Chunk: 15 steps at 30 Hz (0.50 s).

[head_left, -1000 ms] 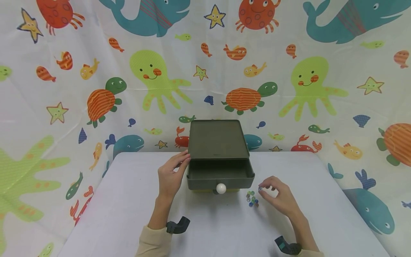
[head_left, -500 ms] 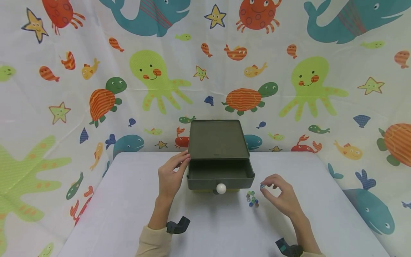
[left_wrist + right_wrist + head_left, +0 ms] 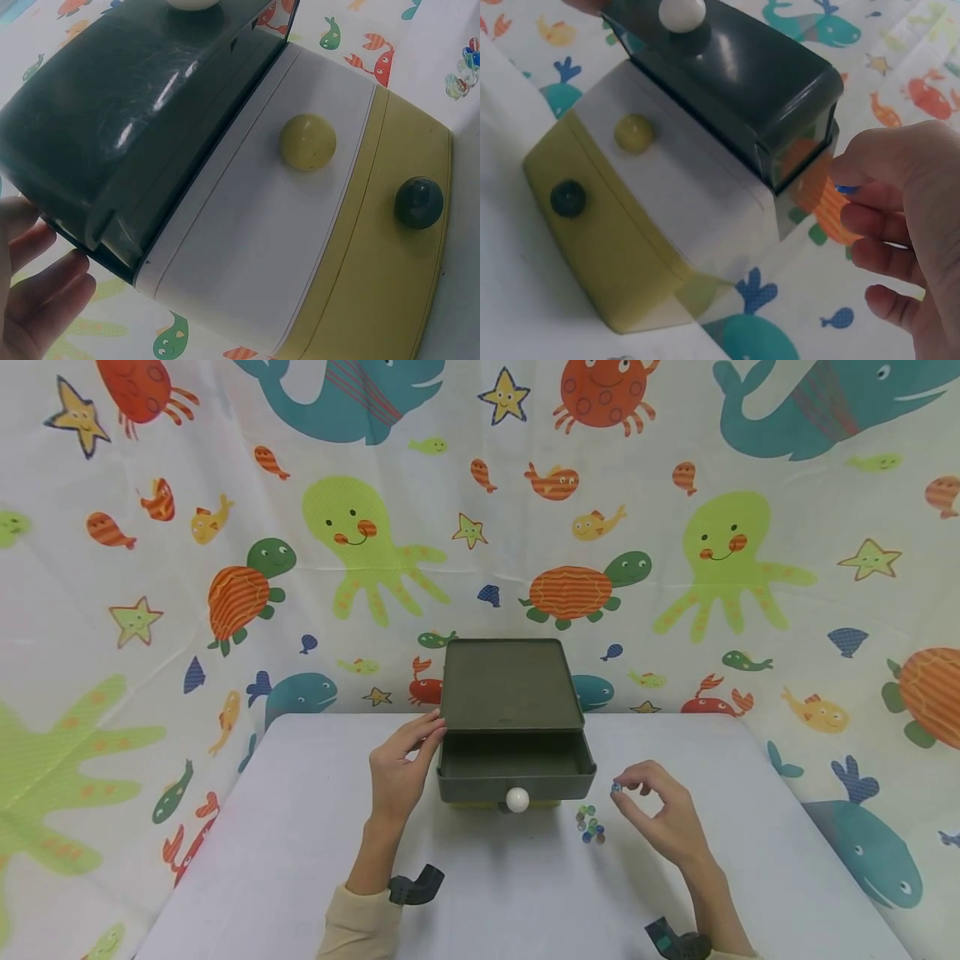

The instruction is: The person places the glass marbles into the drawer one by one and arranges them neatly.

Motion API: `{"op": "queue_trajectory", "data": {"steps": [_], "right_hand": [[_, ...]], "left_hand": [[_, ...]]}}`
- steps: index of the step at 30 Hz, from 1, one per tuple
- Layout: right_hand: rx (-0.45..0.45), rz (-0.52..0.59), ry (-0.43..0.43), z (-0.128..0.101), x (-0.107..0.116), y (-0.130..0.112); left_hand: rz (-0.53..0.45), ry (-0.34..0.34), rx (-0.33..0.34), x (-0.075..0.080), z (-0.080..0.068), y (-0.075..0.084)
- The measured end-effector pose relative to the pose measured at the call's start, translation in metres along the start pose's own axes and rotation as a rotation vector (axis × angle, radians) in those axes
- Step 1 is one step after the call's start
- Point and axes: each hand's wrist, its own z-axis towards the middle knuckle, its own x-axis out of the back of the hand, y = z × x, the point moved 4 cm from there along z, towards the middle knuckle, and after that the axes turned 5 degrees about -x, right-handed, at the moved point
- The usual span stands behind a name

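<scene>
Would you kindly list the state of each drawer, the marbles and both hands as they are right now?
Top dark green drawer: pulled out, looks empty.
White drawer: pushed in.
Yellow drawer: pushed in.
Blue marble: lifted, pinched in the right hand.
Marble pile: loose on the table.
Left hand: fingers resting against the drawer unit's left side.

One small three-drawer plastic cabinet (image 3: 514,727); three round drawer knobs (image 3: 682,13); one cluster of glass marbles (image 3: 590,824), too small to count; two hands (image 3: 396,774).
</scene>
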Motion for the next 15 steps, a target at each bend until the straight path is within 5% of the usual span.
{"op": "queue_trajectory", "data": {"steps": [15], "right_hand": [[0.008, 0.051, 0.091, 0.008, 0.008, -0.023]], "left_hand": [[-0.006, -0.005, 0.010, 0.000, 0.000, 0.000]]}}
